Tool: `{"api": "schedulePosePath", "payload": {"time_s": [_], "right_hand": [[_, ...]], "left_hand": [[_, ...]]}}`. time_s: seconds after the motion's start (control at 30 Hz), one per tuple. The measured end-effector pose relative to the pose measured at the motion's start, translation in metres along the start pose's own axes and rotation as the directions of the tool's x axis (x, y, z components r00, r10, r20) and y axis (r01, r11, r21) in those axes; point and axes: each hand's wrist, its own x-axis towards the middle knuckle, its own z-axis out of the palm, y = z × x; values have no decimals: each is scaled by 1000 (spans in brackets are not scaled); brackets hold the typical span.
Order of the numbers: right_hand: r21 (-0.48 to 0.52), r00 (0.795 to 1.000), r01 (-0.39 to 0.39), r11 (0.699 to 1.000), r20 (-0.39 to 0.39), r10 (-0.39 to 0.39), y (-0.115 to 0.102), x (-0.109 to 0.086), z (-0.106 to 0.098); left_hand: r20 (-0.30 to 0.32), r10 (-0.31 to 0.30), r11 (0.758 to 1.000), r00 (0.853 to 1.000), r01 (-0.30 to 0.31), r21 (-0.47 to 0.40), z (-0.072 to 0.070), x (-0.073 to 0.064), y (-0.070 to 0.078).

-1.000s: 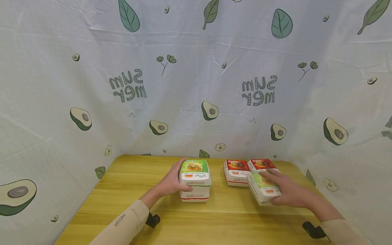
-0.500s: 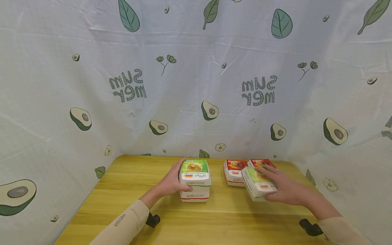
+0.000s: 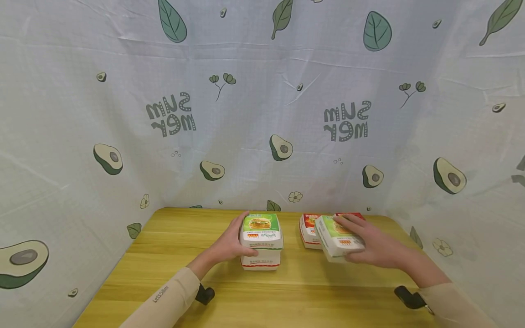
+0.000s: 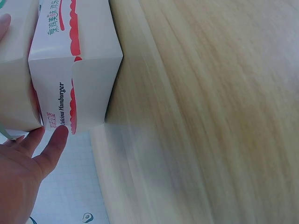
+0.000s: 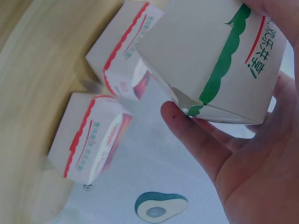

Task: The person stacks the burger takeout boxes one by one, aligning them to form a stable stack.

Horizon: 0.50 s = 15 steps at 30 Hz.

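On the table stand two stacked burger boxes, a green-topped box [image 3: 261,230] over a box with red trim [image 3: 260,262]. My left hand [image 3: 229,239] grips the stack's left side, its thumb at the front near the seam and fingers toward the back. In the left wrist view one fingertip touches the red-trimmed box [image 4: 60,65]. My right hand [image 3: 377,246] holds another green-topped burger box [image 3: 338,241] by its right side, tilted and raised. From the right wrist its scalloped green edge [image 5: 224,56] shows, with the thumb and fingers around it.
Two red-topped burger boxes stand at the back right, the left one [image 3: 308,232] and the right one [image 3: 358,215], partly covered by the raised box and hand. The wooden table [image 3: 287,300] ends at a printed curtain [image 3: 246,91] close behind.
My right hand has carried its green-topped burger box leftward, closer to the stack and now in front of the left red-topped box. The left hand and the stack have stayed put.
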Motion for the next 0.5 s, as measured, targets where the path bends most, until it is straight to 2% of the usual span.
{"api": "schedulePosePath", "payload": {"time_s": [0.2, 0.5], "right_hand": [[13, 1000, -15, 1000, 21, 14, -9, 8, -3], [-11, 1000, 23, 1000, -3, -23, -20, 18, -6]], "left_hand": [[0, 3, 1000, 1000, -3, -7, -1, 0, 0], [-1, 7, 1000, 1000, -7, 3, 0, 1, -2]]}}
